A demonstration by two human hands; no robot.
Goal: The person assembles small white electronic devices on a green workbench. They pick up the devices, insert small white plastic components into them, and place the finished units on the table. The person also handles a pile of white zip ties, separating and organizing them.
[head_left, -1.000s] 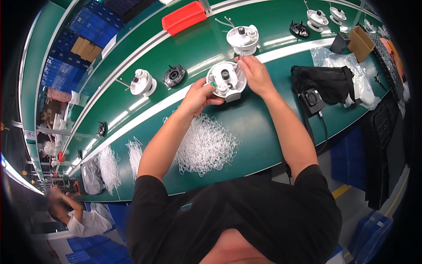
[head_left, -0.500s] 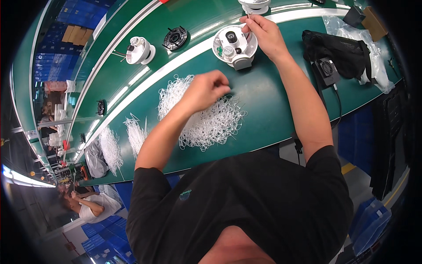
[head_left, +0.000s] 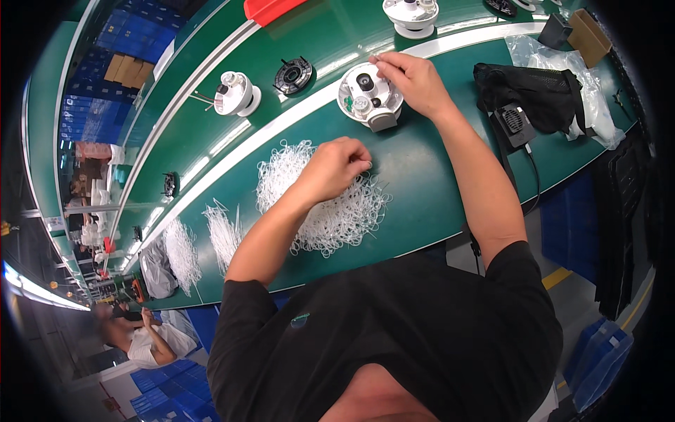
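Note:
A round white camera housing [head_left: 385, 105] with a black lens in its open face sits at the edge of the green bench. My right hand [head_left: 416, 83] is at its upper right rim, thumb and fingers pinched together; what lies between the tips is too small to make out. Over a large heap of looped white cable ties or strings [head_left: 344, 221] hangs my left hand [head_left: 336, 167]. Its fingers are curled and closed at the tips, and I cannot tell what they hold.
Along the green conveyor stand a white housing with wires [head_left: 235, 95], a black ring-shaped part [head_left: 292, 75], another white housing [head_left: 413, 15] and a red tray [head_left: 271, 8]. A black mesh bag [head_left: 527, 91] lies at right; straight white strips [head_left: 223, 235] lie at left.
My right hand has shifted left along the rim of the housing. My left hand's fingers have drawn closer together. The conveyor parts appear further right, and more of the red tray shows.

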